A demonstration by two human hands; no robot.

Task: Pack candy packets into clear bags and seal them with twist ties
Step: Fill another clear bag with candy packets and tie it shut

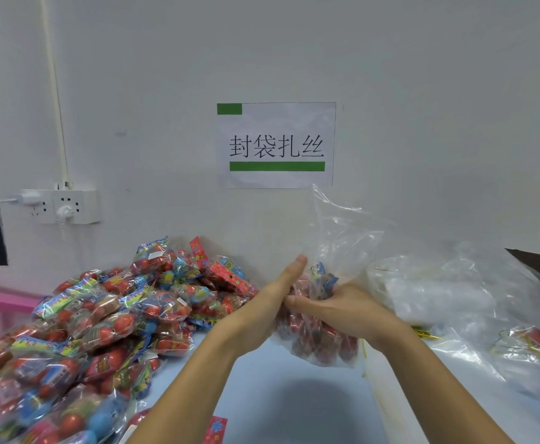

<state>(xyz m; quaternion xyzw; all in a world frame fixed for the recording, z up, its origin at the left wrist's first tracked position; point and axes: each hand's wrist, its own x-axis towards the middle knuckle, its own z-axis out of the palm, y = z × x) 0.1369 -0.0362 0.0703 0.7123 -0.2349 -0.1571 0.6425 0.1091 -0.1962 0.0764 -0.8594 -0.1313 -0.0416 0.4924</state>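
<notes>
Head view. Bag (318,334): clear, part-filled with candy, held just above the bench (281,395), mouth loose and upright. Left hand (264,310): fingers straight, pressed flat to the bag's side. Right hand (336,307): curled round the bag's neck. Pile (95,315): loose packets, left. Ties (425,333): right, partly hidden. Risk: neck slips open, packets spill; thin film may tear if squeezed.
</notes>
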